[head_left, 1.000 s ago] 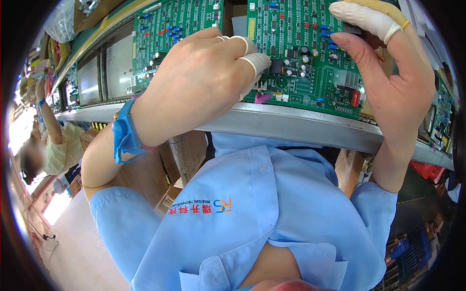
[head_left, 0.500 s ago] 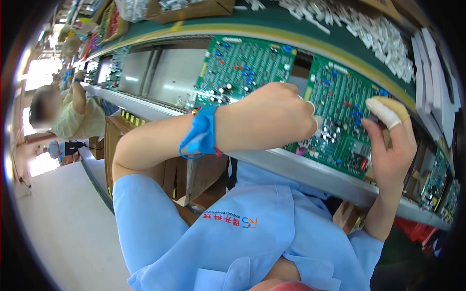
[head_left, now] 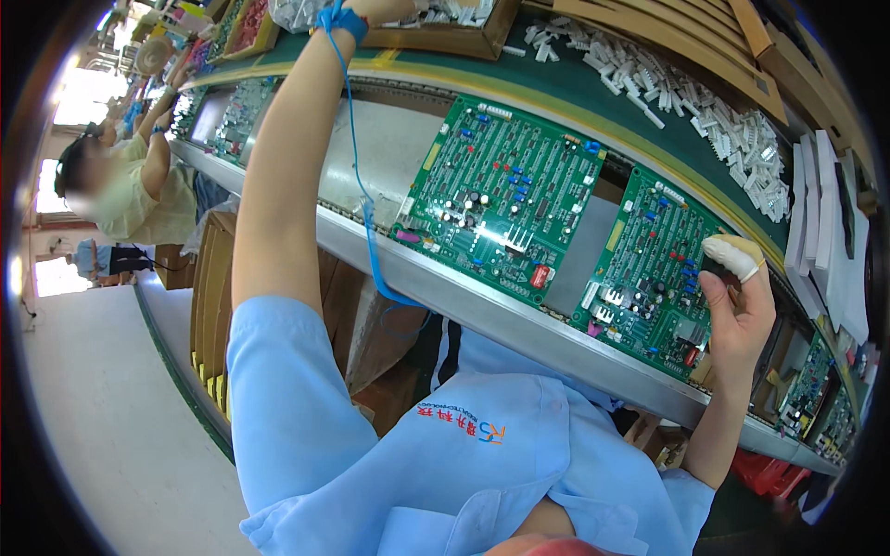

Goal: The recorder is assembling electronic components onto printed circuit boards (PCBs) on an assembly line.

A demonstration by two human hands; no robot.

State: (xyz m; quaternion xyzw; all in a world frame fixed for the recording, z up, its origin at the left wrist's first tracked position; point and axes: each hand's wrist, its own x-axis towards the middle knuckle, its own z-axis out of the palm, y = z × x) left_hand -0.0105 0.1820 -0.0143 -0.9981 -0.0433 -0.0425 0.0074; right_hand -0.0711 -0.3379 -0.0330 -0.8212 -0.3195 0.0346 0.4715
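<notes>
Along the conveyor (head_left: 464, 296): its near edge runs past the person's blue shirt, slanting lower toward the right; circuit boards lie on it.
Green tabletop (head_left: 556, 74): stretches beyond the conveyor's far edge.
Co-worker (head_left: 139, 190): a person in a pale top, at the conveyor's left end, arms raised over it.
In the way: the left forearm (head_left: 283, 176) crosses the conveyor, hiding a stretch of it; from its blue wrist strap (head_left: 338, 23) a cord (head_left: 377, 259) hangs down over the near edge.
White slabs (head_left: 839, 241): stacked on edge at the tabletop's right end.
Cardboard box (head_left: 505, 26): on the tabletop, filled with white parts; more loose white parts (head_left: 742, 153) spill toward the tabletop's right end.
Left board (head_left: 505, 204): flat between the conveyor's edges, apart from its neighbour.
Right board (head_left: 644, 278): also flat between those edges, nearer the conveyor's right end; its white connector strip faces the far edge, its purple piece the near edge. The long axis appears to run near to far, the far end leaning right.
Right hand (head_left: 737, 301): at the right board's right side, fingers curled, some in pale covers; whether they pinch anything, I cannot tell.
Left hand (head_left: 382, 9): at the box, cut off above; finger state cannot be told.
</notes>
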